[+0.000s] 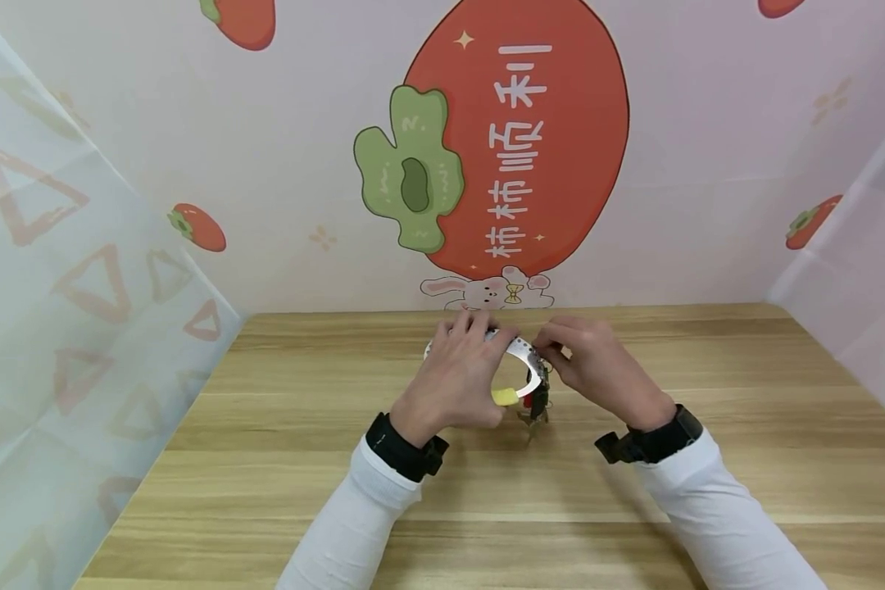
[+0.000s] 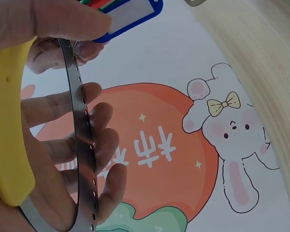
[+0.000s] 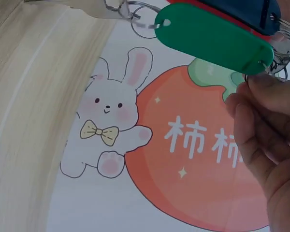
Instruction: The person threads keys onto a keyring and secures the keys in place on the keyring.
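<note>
My left hand grips a large metal key ring above the table. The ring is a flat band with a row of holes and a yellow sleeve. From its right side hangs a bunch of key tags with keys below. The right wrist view shows a green tag and a dark blue tag on small split rings. A blue-framed tag lies beside my left thumb. My right hand pinches at the ring's right edge, by the tags' small rings; the exact piece is hidden.
The wood-grain table spreads below both hands. Behind it stands a printed backdrop with a large persimmon and a rabbit. White printed sheets border the left and right sides.
</note>
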Tool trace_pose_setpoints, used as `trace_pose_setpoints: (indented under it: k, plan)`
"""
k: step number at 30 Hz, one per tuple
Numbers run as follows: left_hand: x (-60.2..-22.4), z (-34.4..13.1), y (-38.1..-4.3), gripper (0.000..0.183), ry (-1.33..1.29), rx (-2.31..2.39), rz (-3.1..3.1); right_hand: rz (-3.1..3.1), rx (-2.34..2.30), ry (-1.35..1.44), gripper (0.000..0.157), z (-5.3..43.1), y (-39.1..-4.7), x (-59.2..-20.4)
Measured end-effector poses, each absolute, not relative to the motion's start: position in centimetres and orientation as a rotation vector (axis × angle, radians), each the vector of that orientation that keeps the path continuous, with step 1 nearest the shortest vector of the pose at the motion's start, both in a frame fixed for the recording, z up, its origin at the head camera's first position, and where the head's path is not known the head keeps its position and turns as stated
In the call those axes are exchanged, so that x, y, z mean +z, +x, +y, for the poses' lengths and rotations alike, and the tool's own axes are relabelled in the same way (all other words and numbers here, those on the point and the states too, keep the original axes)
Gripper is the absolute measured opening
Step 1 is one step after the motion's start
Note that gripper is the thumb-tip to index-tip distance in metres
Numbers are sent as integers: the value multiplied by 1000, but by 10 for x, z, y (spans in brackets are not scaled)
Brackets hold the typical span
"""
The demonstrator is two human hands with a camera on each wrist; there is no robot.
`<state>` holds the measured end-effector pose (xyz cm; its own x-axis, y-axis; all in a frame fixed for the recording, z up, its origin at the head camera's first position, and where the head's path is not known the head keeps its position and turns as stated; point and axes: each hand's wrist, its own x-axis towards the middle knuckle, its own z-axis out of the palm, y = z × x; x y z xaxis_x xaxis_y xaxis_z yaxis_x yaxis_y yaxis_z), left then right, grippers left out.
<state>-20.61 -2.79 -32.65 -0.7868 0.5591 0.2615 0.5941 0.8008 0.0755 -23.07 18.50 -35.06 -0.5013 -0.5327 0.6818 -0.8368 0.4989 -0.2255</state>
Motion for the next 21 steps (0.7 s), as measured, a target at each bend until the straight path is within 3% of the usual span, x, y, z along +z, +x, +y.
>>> trace_pose_setpoints:
  k: [11,21]
  plan:
    - [-329,-25,-207,80,-845,-231,-2720,-2492,1076,699,6,182,-229,-347]
    - [-327,-26,-207,83,-901,-248,-2760,-2322,920,972,23,184,-230,-349]
